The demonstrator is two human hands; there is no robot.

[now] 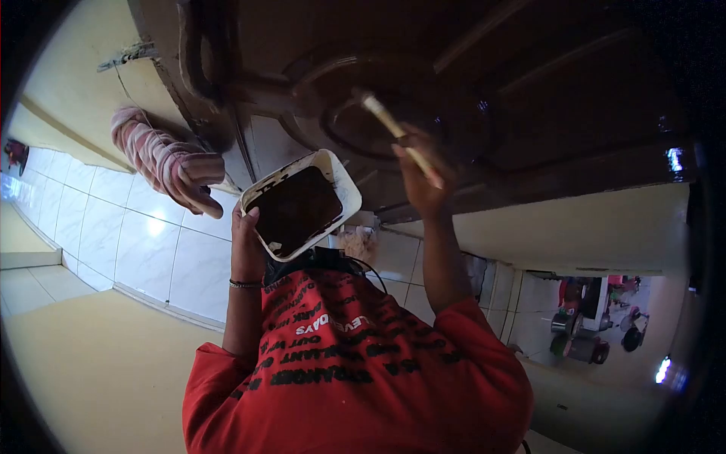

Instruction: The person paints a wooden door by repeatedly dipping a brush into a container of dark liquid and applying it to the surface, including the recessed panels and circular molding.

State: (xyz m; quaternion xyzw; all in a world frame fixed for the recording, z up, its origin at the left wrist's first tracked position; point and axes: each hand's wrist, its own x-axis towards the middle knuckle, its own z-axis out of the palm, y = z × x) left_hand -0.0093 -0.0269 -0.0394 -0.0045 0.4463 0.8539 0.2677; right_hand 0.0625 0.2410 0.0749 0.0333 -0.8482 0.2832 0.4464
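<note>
A white tub (347,198) with dark brown paint or varnish (295,210) inside is gripped at its left rim by my left hand (246,236), the thumb over the edge. My right hand (426,175) is wrapped round the wooden handle of a paintbrush (392,127). The brush's bristle end points up and left, close to the oval carved panel of a dark brown door (522,98). Blur at the tip hides whether the bristles touch the wood. Parts of the door surface look glossy.
A rolled pink-and-white striped cloth (162,163) hangs at the left by the door's edge. White tiles (144,227) cover the floor. Pale walls (113,340) stand on both sides. Through an opening at the right, several pots (582,344) are visible.
</note>
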